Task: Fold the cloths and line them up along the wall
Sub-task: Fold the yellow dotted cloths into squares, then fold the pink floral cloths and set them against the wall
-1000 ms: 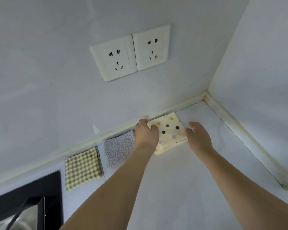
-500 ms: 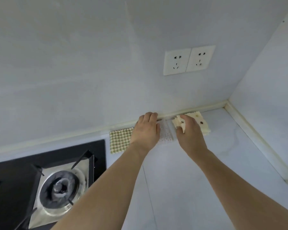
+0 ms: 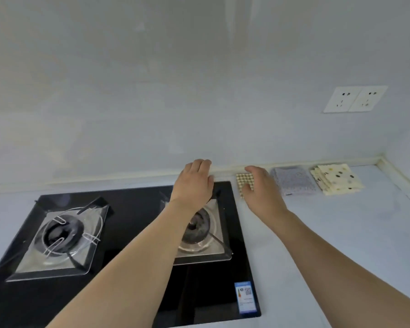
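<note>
Three folded cloths lie in a row on the counter along the back wall. The cream cloth with dark dots (image 3: pixel 336 179) is farthest right, the grey speckled cloth (image 3: pixel 294 181) sits in the middle, and the green checked cloth (image 3: pixel 243 182) is on the left beside the stove. My right hand (image 3: pixel 262 188) hovers over the checked cloth with relaxed fingers and covers its right part. My left hand (image 3: pixel 194 183) hangs over the stove's far right corner, fingers loosely bent, holding nothing.
A black glass gas stove (image 3: pixel 128 275) with two burners fills the left of the counter. A double wall socket (image 3: pixel 355 99) is on the back wall at the right. The side wall's trim (image 3: pixel 402 183) closes the corner at far right.
Both hands have come off the dotted and speckled cloths and moved left. The view has swung left, bringing the whole stove into sight.
</note>
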{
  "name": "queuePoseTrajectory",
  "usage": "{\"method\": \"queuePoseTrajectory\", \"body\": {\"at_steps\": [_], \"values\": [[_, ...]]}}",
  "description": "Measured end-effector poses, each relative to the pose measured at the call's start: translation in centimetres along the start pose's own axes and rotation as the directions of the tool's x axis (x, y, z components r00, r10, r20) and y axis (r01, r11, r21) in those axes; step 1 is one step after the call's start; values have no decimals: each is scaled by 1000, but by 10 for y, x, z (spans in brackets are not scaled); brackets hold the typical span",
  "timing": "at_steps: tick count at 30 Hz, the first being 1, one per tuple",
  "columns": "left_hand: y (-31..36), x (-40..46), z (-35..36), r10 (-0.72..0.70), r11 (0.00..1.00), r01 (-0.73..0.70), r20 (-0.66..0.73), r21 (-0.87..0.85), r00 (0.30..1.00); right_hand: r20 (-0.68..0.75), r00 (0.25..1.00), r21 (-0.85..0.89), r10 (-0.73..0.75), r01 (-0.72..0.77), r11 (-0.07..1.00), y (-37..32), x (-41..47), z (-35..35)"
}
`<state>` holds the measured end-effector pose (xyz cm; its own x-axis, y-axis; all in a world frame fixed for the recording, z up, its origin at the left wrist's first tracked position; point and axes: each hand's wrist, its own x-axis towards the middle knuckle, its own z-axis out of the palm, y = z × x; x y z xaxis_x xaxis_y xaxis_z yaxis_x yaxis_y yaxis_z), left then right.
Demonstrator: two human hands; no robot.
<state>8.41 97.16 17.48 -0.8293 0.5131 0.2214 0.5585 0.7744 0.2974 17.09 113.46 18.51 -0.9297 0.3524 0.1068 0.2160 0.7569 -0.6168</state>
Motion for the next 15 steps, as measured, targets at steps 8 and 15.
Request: {"method": "queuePoseTrajectory", "body": {"at_steps": [8,15], "values": [[-78,-72,-62,-115,992,119,-86,38,990,63,990,5,-127,127,992,-97,-25,46],[-173,-123,-112,-198,979,201,-128,14,972,144,972,15,-184,184,983,-193,-43,109]]}}
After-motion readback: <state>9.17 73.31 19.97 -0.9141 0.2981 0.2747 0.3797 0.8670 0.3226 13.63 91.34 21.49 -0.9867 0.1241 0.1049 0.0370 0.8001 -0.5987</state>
